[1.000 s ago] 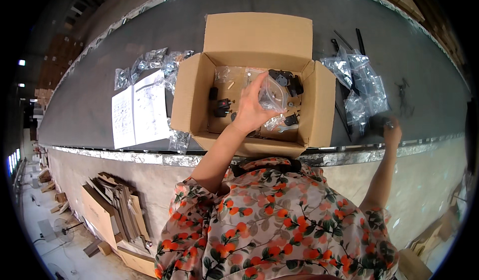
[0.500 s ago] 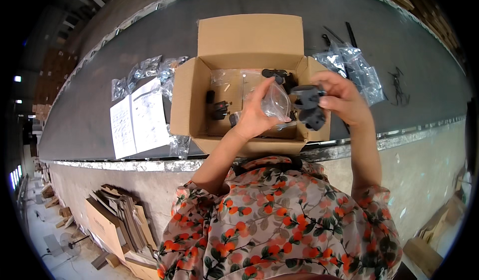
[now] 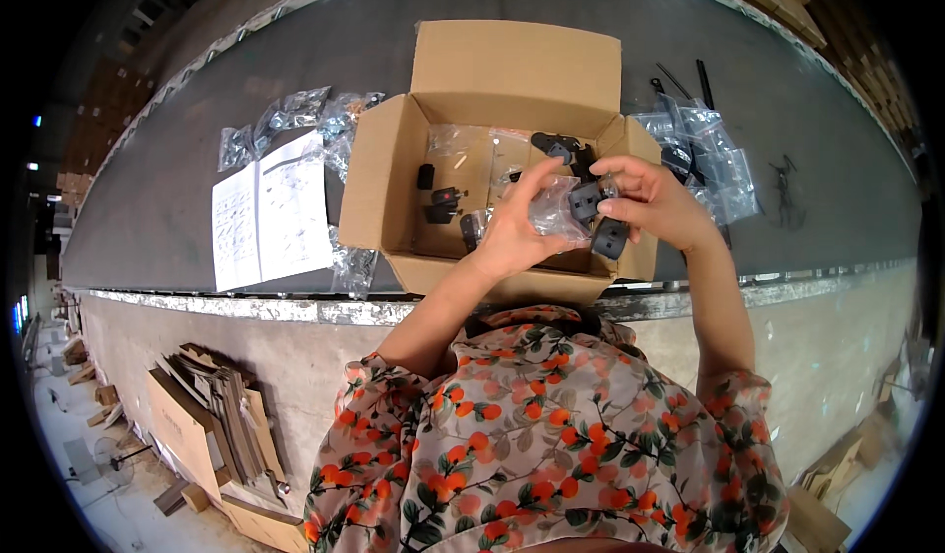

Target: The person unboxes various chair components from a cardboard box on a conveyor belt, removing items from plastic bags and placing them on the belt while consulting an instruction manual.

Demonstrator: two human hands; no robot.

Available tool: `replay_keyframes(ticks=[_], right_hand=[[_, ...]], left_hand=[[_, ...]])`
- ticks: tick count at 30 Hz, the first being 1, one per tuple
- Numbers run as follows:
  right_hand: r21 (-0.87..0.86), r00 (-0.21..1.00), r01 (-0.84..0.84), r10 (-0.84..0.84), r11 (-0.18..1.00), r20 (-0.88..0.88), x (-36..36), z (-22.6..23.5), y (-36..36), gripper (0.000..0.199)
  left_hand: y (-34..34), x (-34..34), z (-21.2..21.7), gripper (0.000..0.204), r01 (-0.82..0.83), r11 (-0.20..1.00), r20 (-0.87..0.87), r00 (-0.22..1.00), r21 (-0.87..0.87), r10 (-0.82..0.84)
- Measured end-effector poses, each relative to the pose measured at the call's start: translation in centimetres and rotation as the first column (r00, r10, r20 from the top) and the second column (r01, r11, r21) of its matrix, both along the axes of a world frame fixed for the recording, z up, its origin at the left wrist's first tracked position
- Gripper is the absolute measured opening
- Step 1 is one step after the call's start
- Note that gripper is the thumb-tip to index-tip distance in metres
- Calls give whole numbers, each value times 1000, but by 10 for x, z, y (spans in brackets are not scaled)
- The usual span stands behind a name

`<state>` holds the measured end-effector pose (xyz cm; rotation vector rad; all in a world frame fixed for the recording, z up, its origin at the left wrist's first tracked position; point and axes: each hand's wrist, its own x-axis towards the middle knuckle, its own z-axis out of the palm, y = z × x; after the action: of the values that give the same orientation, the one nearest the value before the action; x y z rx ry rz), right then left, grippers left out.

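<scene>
- surface (image 3: 187, 208), dark, belt-like: ran beneath everything listed.
- cardboard box (image 3: 517, 59), open, flaps splayed: stood centrally before the person.
- printed booklet (image 3: 283, 213), opened: lay left of the box.
- left hand (image 3: 510, 230): was over the box, forearm slanting up and rightward, thumb low and forefinger raised in a wide curve, grasping a bag.
- right hand (image 3: 658, 201): was over the box's right side, forearm nearly vertical, wrist turned inward, fingers bent, pinching fittings.
- clear plastic bag (image 3: 554, 215): was between the two, in the left one's grip; its mouth could not be made out.
- pair of black plastic fittings (image 3: 610, 240): were just right of the bag, strung toward the person and slightly rightward, in the right one's pinch; contact with the bag could not be told.
- pale dowel (image 3: 461, 161): lay inside the box.
</scene>
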<state>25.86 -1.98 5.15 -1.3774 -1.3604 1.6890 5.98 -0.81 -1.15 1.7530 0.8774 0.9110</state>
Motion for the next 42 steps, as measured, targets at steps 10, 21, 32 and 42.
replay_keyframes(ticks=[10,21,32,42], right_hand=[[370,884,-160,-35,915,467,-28,-4,4,45],[199,980,-171,145,965,139,-39,12,12,40],[103,994,2,10,995,-111,-40,-9,22,36],[-16,984,55,-57,998,-170,-31,-29,12,24]], left_hand=[[2,1,-12,79,-73,993,23,997,90,71],[-8,-7,1,83,-38,999,140,989,-5,39],[9,-2,-12,75,-81,992,332,937,-97,109],[8,-6,1,79,-97,990,110,990,105,86]])
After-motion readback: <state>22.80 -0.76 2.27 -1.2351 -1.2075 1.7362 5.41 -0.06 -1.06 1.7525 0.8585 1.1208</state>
